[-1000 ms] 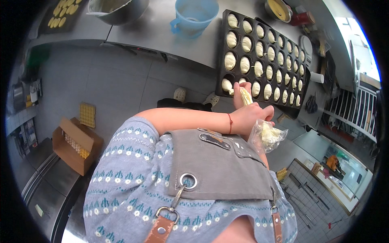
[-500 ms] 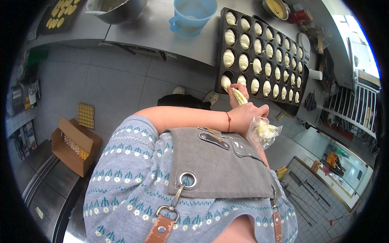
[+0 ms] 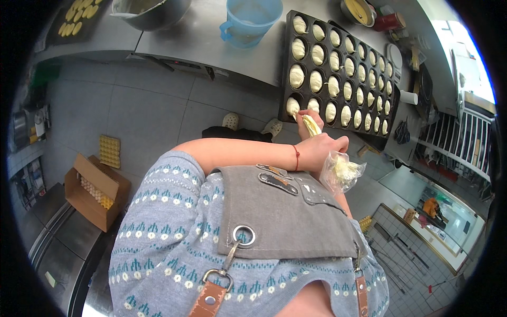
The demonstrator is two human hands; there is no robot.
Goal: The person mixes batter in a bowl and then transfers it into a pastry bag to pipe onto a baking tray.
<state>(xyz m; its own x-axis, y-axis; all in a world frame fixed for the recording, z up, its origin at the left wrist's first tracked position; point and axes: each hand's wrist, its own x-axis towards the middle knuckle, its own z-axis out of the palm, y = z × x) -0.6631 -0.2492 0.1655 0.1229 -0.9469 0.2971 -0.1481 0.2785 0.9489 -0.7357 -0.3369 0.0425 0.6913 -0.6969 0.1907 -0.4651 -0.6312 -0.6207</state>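
Observation:
My left hand (image 3: 325, 149) is closed round the twisted middle of a clear piping bag (image 3: 312, 127) filled with pale cream-coloured batter. The bag's loose tail (image 3: 342, 173) bulges out below that hand, with batter smeared inside. My right hand (image 3: 317, 118) grips the bag's lower part near its tip. The tip points at the near left cup of a black baking tray (image 3: 285, 68), where a mound of batter (image 3: 292, 106) sits. Rows of oval cups in the tray hold similar pale mounds. My right fingers partly cover the neighbouring cup.
A blue plastic jug (image 3: 252, 24) and a metal mixing bowl (image 3: 153, 18) stand on the steel counter (image 3: 195, 45). Behind the tray are a bowl of yellow mixture (image 3: 359, 11) and a red container (image 3: 389, 22). An open cardboard box of eggs (image 3: 97, 193) lies at the left.
Both hands keep the same grip on the piping bag, almost in place. The whole view has shifted very slightly; nothing else visibly differs.

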